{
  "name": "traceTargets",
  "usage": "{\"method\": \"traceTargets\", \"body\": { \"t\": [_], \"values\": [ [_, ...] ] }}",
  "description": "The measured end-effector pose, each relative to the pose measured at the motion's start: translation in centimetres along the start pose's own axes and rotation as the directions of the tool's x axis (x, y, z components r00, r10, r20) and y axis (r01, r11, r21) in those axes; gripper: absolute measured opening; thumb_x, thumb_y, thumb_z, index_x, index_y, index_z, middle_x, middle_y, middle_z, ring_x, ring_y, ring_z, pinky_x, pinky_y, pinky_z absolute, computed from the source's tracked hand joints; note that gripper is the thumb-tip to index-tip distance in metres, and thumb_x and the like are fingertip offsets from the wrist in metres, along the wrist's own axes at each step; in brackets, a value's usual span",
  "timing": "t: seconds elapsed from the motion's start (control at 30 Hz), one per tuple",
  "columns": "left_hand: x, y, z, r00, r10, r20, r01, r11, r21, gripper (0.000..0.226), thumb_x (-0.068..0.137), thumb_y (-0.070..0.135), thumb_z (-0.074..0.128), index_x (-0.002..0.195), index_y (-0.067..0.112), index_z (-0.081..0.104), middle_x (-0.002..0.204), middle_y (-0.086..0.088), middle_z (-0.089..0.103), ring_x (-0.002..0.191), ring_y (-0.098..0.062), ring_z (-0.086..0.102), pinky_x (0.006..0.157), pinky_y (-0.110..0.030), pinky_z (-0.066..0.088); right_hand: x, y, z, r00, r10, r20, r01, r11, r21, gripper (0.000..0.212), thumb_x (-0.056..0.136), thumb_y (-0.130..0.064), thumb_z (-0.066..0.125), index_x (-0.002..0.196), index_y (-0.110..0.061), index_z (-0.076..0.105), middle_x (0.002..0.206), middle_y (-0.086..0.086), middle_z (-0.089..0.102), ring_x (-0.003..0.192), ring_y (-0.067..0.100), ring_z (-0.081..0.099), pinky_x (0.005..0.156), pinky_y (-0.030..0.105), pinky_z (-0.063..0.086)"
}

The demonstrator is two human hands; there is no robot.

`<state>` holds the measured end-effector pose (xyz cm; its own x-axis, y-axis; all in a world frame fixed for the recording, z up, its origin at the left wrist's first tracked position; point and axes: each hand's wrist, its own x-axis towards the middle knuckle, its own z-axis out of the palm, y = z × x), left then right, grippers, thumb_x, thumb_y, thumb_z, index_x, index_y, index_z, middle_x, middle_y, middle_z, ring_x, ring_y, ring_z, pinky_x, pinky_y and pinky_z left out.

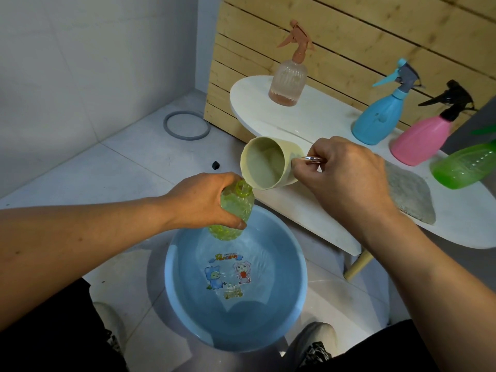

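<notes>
My left hand point(200, 201) grips a clear yellow-green bottle point(233, 210) near its open neck, holding it tilted above the far rim of a blue basin point(171, 267). My right hand point(346, 173) holds a cream cup point(268, 163) by its shiny metal handle. The cup is tipped on its side, with its lip right at the bottle's mouth. The basin stands on the floor between my feet, holds water and has cartoon pictures on its bottom.
A white low table point(308, 210) stands to the right. On it are a peach spray bottle point(288, 79), a blue one point(381, 116), a pink one point(421, 138), a green bottle point(464, 167) and a grey cloth point(408, 194). A grey ring point(187, 126) and a small black piece point(215, 165) lie on the tiled floor.
</notes>
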<state>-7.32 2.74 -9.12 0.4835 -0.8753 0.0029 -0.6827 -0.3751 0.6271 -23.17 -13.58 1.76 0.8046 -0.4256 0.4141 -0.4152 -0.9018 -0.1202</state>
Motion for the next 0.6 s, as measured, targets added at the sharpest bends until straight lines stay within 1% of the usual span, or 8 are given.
{"method": "traceTargets", "body": {
  "t": [0.1, 0.17, 0.33, 0.4, 0.5, 0.6],
  "values": [
    [-0.03, 0.08, -0.02, 1.000, -0.003, 0.004, 0.003, 1.000, -0.001, 0.065, 0.063, 0.062, 0.087, 0.110, 0.050, 0.044, 0.098, 0.023, 0.060, 0.085, -0.004, 0.059, 0.062, -0.017, 0.039, 0.02, 0.01, 0.06, 1.000, 0.006, 0.003, -0.006, 1.000, -0.005, 0.025, 0.091, -0.039, 0.060, 0.074, -0.021, 0.059, 0.071, -0.002, 0.053, 0.064, 0.020, 0.050, 0.056, 0.032, 0.033],
    [-0.05, 0.16, -0.06, 1.000, -0.004, 0.006, 0.004, 1.000, -0.006, 0.065, 0.063, 0.062, 0.087, 0.109, 0.051, 0.043, 0.096, 0.024, 0.059, 0.083, -0.002, 0.058, 0.062, -0.017, 0.039, 0.03, 0.02, 0.07, 1.000, 0.009, 0.004, -0.009, 1.000, -0.008, 0.025, 0.091, -0.039, 0.060, 0.074, -0.021, 0.060, 0.071, -0.002, 0.053, 0.065, 0.020, 0.050, 0.056, 0.032, 0.034],
    [0.01, 0.00, 0.03, 1.000, 0.001, 0.003, -0.001, 1.000, -0.011, 0.066, 0.062, 0.063, 0.087, 0.112, 0.050, 0.045, 0.102, 0.022, 0.063, 0.089, -0.004, 0.061, 0.065, -0.019, 0.042, 0.05, -0.03, 0.10, 1.000, 0.006, 0.008, -0.006, 1.000, -0.017, 0.025, 0.092, -0.041, 0.059, 0.076, -0.021, 0.061, 0.073, -0.002, 0.054, 0.066, 0.020, 0.051, 0.058, 0.034, 0.041],
    [-0.01, -0.02, 0.10, 1.000, -0.001, 0.003, 0.001, 1.000, -0.011, 0.066, 0.063, 0.063, 0.087, 0.114, 0.049, 0.047, 0.101, 0.022, 0.062, 0.089, -0.004, 0.061, 0.065, -0.019, 0.043, 0.03, -0.08, 0.08, 1.000, -0.001, 0.000, 0.001, 1.000, -0.025, 0.026, 0.092, -0.041, 0.058, 0.076, -0.021, 0.061, 0.073, -0.002, 0.054, 0.065, 0.019, 0.051, 0.057, 0.033, 0.039],
    [0.03, -0.05, 0.09, 1.000, 0.004, 0.000, -0.004, 1.000, -0.018, 0.065, 0.063, 0.061, 0.088, 0.111, 0.049, 0.045, 0.099, 0.021, 0.062, 0.088, -0.005, 0.061, 0.065, -0.019, 0.043, -0.05, -0.17, -0.02, 1.000, -0.018, -0.007, 0.017, 0.999, -0.033, 0.026, 0.094, -0.042, 0.057, 0.076, -0.022, 0.059, 0.073, -0.002, 0.054, 0.065, 0.018, 0.049, 0.055, 0.031, 0.032],
    [0.11, -0.19, 0.13, 1.000, 0.005, -0.004, -0.005, 1.000, -0.025, 0.067, 0.063, 0.060, 0.088, 0.118, 0.044, 0.053, 0.102, 0.021, 0.064, 0.090, -0.005, 0.062, 0.069, -0.022, 0.048, -0.06, -0.25, -0.10, 0.999, -0.034, -0.014, 0.034, 0.999, -0.034, 0.026, 0.095, -0.043, 0.057, 0.077, -0.023, 0.059, 0.073, -0.002, 0.053, 0.065, 0.017, 0.049, 0.053, 0.029, 0.030]
  ]
}}
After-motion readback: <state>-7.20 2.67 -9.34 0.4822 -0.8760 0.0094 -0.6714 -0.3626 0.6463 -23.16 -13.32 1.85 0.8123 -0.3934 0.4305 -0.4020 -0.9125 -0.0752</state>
